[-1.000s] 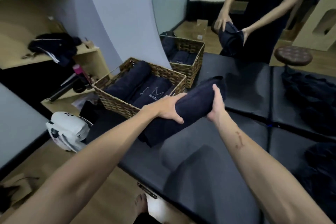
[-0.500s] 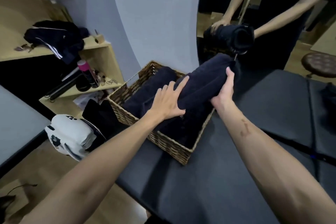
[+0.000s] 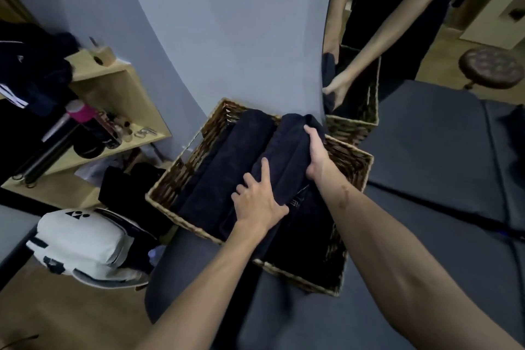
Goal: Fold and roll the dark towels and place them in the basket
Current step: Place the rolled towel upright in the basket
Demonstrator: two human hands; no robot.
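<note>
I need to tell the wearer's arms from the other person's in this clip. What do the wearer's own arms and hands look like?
Both forearms are bare, with no sleeves in view. The left hand and right hand wear no gloves, and no rings, watch or bracelets show. The right forearm carries a small reddish mark a little below the wrist; the left forearm shows no markings.

Towels [image 3: 287, 156] – dark matt terry cloth, basket [image 3: 355, 162] – rough woven wicker, tabletop [image 3: 426, 236] looks smooth matt padded vinyl.
</note>
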